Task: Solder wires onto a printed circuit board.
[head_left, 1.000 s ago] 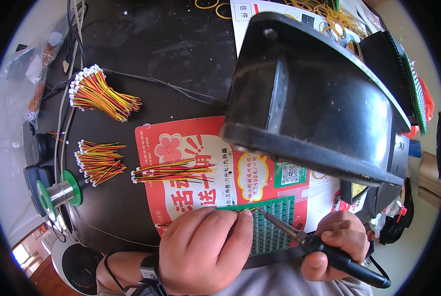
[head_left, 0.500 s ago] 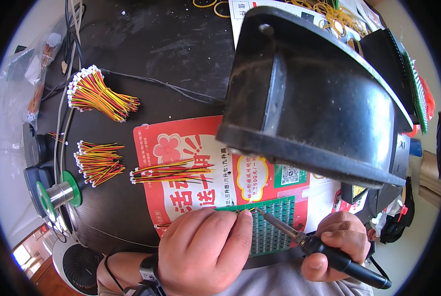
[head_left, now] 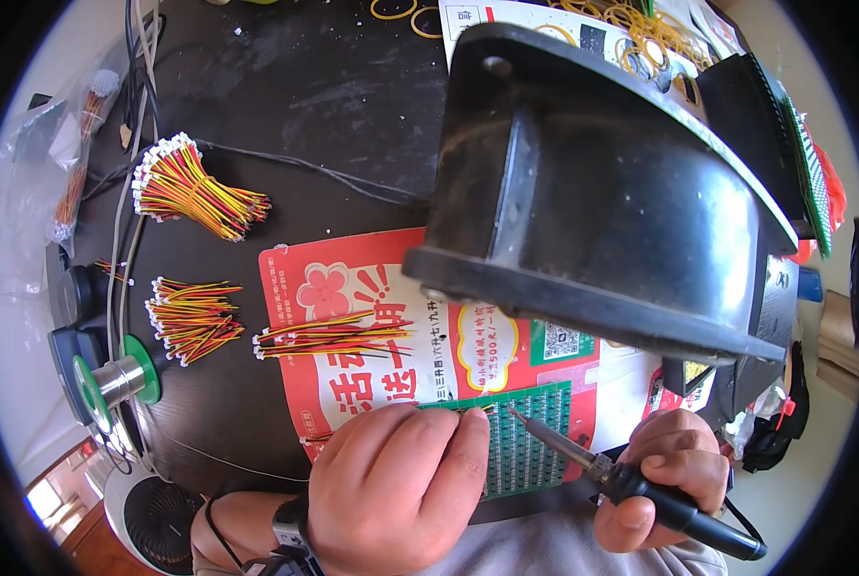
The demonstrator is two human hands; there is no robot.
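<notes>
My left hand is closed in a pinch over the left part of a green circuit board. It holds a short connector wire, whose red and yellow end shows left of the knuckles; a bit of yellow peeks out by the fingertips at the board's upper edge. In my right hand is a black-handled soldering iron. Its metal tip points up-left, just right of my left fingertips and over the board. Loose connector wires lie on the red printed sheet beyond my left hand.
A large black fan-like housing overhangs the board's far side. At left are a bundle of wires, a smaller wire pile and a solder spool. Rubber bands lie at the far right, a plastic bag far left.
The soldering iron's tip has drawn slightly right, away from my left fingertips and the yellow wire end. My left hand stays nearly in place. The view has shifted a little.
</notes>
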